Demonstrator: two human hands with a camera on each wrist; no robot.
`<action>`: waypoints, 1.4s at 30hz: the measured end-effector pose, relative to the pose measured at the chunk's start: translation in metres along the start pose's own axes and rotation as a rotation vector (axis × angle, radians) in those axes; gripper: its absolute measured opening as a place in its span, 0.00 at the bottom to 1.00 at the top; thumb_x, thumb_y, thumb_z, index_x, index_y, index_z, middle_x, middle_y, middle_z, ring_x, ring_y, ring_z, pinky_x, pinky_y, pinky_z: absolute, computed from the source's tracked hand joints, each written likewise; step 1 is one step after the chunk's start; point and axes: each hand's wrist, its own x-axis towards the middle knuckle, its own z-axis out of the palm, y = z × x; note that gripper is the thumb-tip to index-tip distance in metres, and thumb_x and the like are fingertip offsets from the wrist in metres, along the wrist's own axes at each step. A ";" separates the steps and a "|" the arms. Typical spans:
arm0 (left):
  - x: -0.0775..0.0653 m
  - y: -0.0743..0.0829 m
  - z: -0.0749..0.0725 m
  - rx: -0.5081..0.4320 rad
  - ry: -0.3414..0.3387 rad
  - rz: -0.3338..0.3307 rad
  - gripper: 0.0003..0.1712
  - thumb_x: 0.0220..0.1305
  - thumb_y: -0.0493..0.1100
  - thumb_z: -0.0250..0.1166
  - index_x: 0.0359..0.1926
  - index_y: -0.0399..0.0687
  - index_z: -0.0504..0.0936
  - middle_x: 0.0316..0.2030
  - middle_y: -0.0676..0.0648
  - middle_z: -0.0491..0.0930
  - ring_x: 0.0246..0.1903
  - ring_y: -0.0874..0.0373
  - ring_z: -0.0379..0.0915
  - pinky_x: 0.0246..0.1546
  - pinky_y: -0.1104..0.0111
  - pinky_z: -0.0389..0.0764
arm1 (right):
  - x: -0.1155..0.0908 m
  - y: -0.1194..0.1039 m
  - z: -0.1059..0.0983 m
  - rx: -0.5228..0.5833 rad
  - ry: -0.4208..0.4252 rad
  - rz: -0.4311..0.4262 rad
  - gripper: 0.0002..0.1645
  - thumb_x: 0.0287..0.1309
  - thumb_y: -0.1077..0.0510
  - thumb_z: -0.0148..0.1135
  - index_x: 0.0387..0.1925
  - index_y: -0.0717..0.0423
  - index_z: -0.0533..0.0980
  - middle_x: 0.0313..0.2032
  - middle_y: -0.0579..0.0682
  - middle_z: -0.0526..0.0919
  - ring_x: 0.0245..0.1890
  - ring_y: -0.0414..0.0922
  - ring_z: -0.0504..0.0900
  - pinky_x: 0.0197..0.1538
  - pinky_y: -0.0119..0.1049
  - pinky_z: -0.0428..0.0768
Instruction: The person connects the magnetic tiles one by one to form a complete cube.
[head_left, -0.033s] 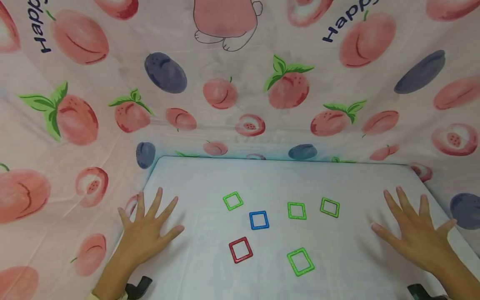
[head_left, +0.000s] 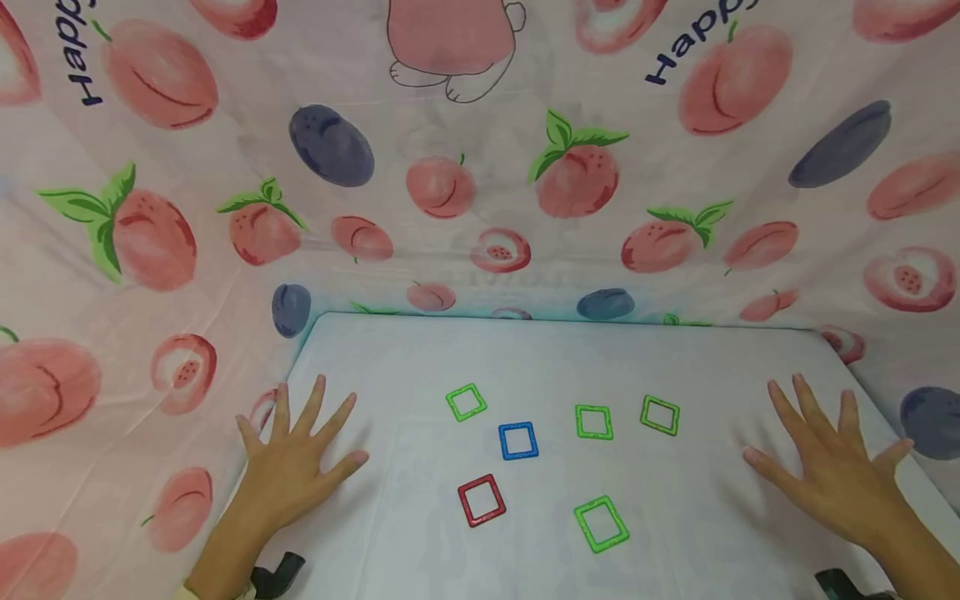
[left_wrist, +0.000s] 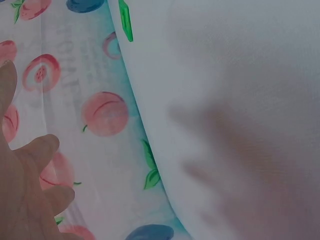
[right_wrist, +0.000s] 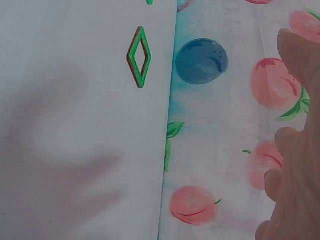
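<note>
Fingers spread, the left hand (head_left: 288,471) hovers over the left side of the white table and holds nothing. On the right side, the right hand (head_left: 847,467) is likewise spread and empty, its shadow falling on the surface. Between them lie small hollow square frames: a blue square frame (head_left: 502,442), a red square frame (head_left: 462,502) and several green ones. A green square frame (head_left: 642,408) lies nearest the right hand; another green square frame (head_left: 452,406) sits at the back left. The front green square frame (head_left: 589,533) is the largest-looking green one. Both wrist views show fingertips only at the side.
The white tabletop (head_left: 397,358) has rounded back corners. Behind it and to its sides hangs a pale cloth (head_left: 255,142) printed with peaches and dark blue ovals. Dark straps, one being the left strap (head_left: 281,575), show at both wrists.
</note>
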 end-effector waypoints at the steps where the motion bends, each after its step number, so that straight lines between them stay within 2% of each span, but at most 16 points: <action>1: 0.000 0.000 0.000 0.002 -0.005 0.000 0.48 0.63 0.79 0.53 0.79 0.71 0.57 0.82 0.44 0.41 0.78 0.28 0.21 0.56 0.17 0.25 | 0.000 0.000 0.001 0.004 -0.002 0.001 0.66 0.60 0.21 0.54 0.82 0.46 0.33 0.79 0.65 0.28 0.70 0.79 0.16 0.45 0.87 0.18; 8: -0.004 0.001 0.001 0.004 -0.024 -0.011 0.48 0.64 0.80 0.50 0.80 0.72 0.55 0.83 0.45 0.40 0.78 0.28 0.20 0.57 0.17 0.26 | -0.003 0.000 0.007 0.043 -0.035 -0.018 0.65 0.62 0.23 0.55 0.82 0.46 0.33 0.79 0.64 0.26 0.69 0.80 0.16 0.43 0.87 0.16; 18: -0.011 -0.001 0.002 -0.017 -0.002 -0.022 0.46 0.64 0.77 0.56 0.79 0.74 0.56 0.83 0.46 0.40 0.78 0.31 0.16 0.56 0.17 0.26 | 0.001 0.000 0.005 0.039 -0.017 -0.026 0.65 0.62 0.23 0.55 0.82 0.46 0.32 0.78 0.63 0.24 0.69 0.80 0.16 0.43 0.88 0.19; 27: -0.018 -0.003 0.007 -0.041 -0.016 -0.016 0.47 0.64 0.79 0.53 0.79 0.74 0.55 0.83 0.47 0.39 0.79 0.33 0.16 0.56 0.17 0.23 | 0.006 -0.004 0.009 0.065 -0.006 -0.060 0.64 0.63 0.26 0.56 0.82 0.46 0.33 0.79 0.62 0.25 0.71 0.78 0.18 0.43 0.88 0.19; 36: -0.017 0.000 0.008 -0.049 -0.009 -0.019 0.46 0.65 0.78 0.54 0.79 0.74 0.55 0.83 0.46 0.41 0.79 0.32 0.18 0.56 0.17 0.24 | 0.005 -0.007 0.010 0.083 -0.037 -0.057 0.64 0.64 0.26 0.56 0.82 0.48 0.32 0.79 0.62 0.25 0.71 0.78 0.18 0.44 0.88 0.19; 39: -0.017 0.004 0.008 -0.054 -0.007 -0.015 0.45 0.66 0.76 0.55 0.79 0.75 0.55 0.82 0.45 0.42 0.79 0.30 0.21 0.58 0.18 0.25 | 0.003 -0.009 0.010 0.120 -0.038 -0.077 0.63 0.65 0.28 0.57 0.82 0.48 0.33 0.80 0.62 0.29 0.73 0.76 0.21 0.48 0.89 0.23; 42: -0.016 0.012 0.007 -0.075 -0.012 -0.009 0.43 0.68 0.75 0.54 0.79 0.74 0.55 0.82 0.44 0.47 0.79 0.30 0.28 0.60 0.18 0.29 | 0.000 -0.013 0.008 0.193 -0.060 -0.099 0.61 0.67 0.31 0.58 0.82 0.45 0.33 0.80 0.65 0.36 0.77 0.73 0.29 0.57 0.86 0.30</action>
